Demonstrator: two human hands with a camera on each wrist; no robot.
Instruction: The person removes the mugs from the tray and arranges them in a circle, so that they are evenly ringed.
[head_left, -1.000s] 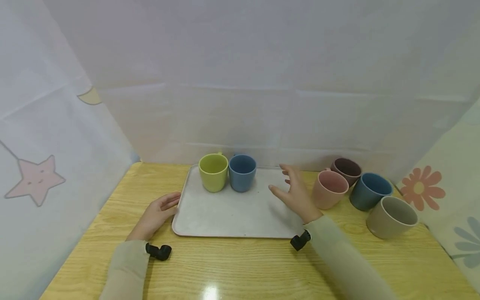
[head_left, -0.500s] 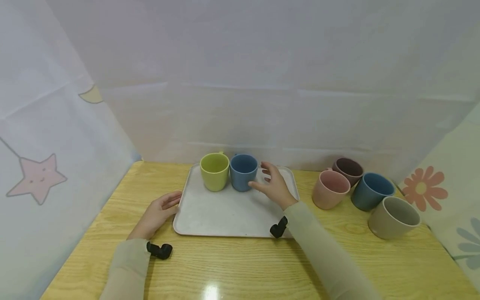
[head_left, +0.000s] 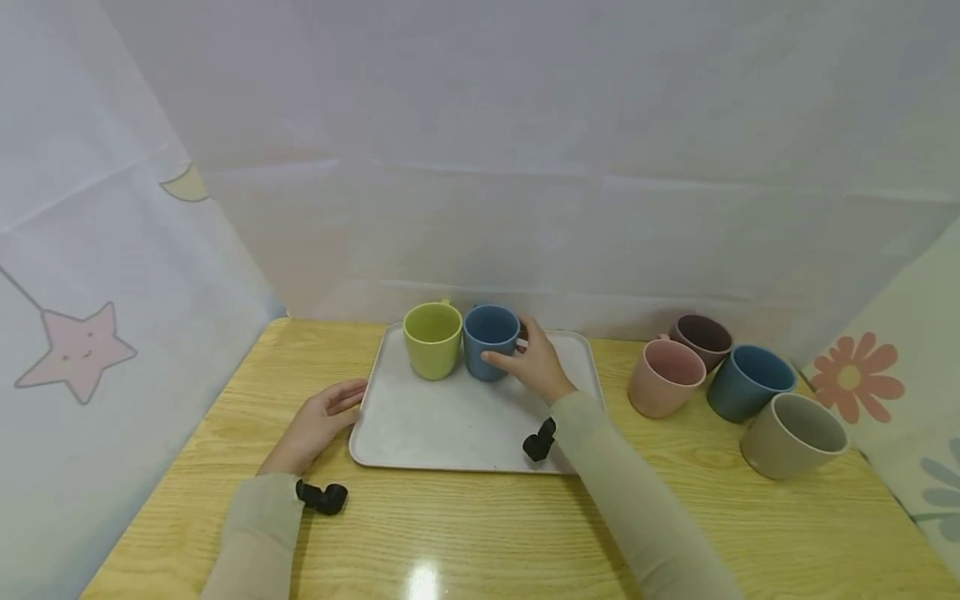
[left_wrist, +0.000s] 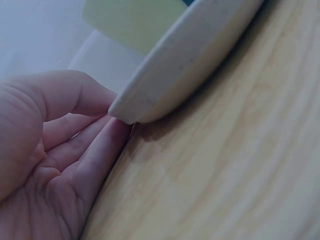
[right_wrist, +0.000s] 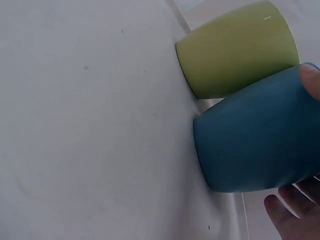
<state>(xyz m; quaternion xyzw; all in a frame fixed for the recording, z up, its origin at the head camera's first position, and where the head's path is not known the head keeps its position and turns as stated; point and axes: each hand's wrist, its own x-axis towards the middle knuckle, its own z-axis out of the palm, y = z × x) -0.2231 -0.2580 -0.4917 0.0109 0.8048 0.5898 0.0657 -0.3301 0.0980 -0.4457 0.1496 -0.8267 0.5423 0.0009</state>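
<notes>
On the pale tray [head_left: 420, 425], a blue mug [head_left: 483, 360] stands upright just right of a yellow-green mug [head_left: 432, 354]. My right hand [head_left: 538, 365] holds the blue mug from its right side, with the thumb [right_wrist: 311, 80] across the near wall close to the rim. The other fingers [right_wrist: 287, 210] curve round the opposite side, partly hidden behind the mug. My left hand [head_left: 318, 425] is at the tray's left edge. Its thumb and fingers [left_wrist: 95, 150] pinch the rim there, seen close up in the left wrist view.
Right of the tray, a pink mug [head_left: 660, 392], a dark plum mug [head_left: 701, 333], a darker blue mug [head_left: 738, 396] and a beige mug [head_left: 780, 450] cluster on the wooden table [head_left: 420, 533]. A white cloth [head_left: 465, 208] hangs behind the table.
My right hand has moved left from the tray's right side to the blue mug and closed round it. My left hand has stayed at the tray's edge.
</notes>
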